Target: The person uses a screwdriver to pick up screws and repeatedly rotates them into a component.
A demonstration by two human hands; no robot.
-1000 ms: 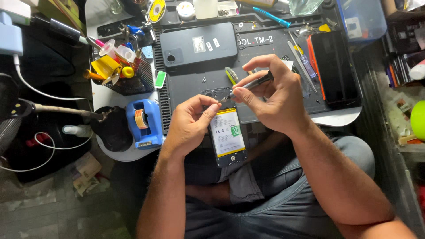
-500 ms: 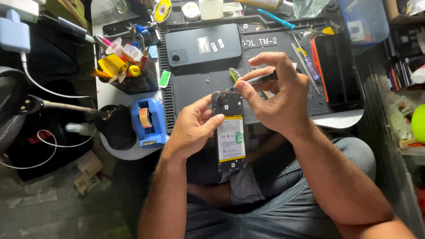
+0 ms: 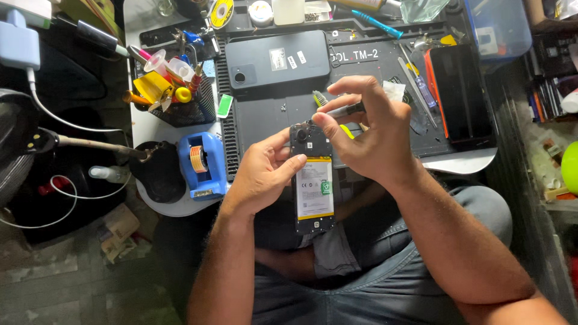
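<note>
Head camera view, looking down at a person sitting at a cluttered repair bench. The left hand (image 3: 262, 174) is gripping an opened black smartphone with its back cover off (image 3: 313, 180), fingers closed around its left edge, holding it over the lap just in front of the bench edge. The right hand (image 3: 367, 135) is pinching a slim dark screwdriver (image 3: 344, 111) between thumb and fingers, tip pointing at the phone's upper end near the camera block. Compared with a second ago, the phone is sitting a little higher and nearer the bench, and the tool is now lying flatter across the fingers, so work on the top of the phone appears to be going on, though whether a screw is turning is too small to tell.

A white rectangular label with a yellow band on top and a small green square is covering the phone's battery (image 3: 315, 188). On the dark grey ribbed work mat (image 3: 265, 120) a flat dark grey phone back cover (image 3: 277, 59) is lying with small white stickers. White printed lettering is showing on the mat beside it. A blue tape dispenser (image 3: 203, 164) is standing at the bench's left edge, near a black mesh basket of small tools (image 3: 174, 102).
</note>
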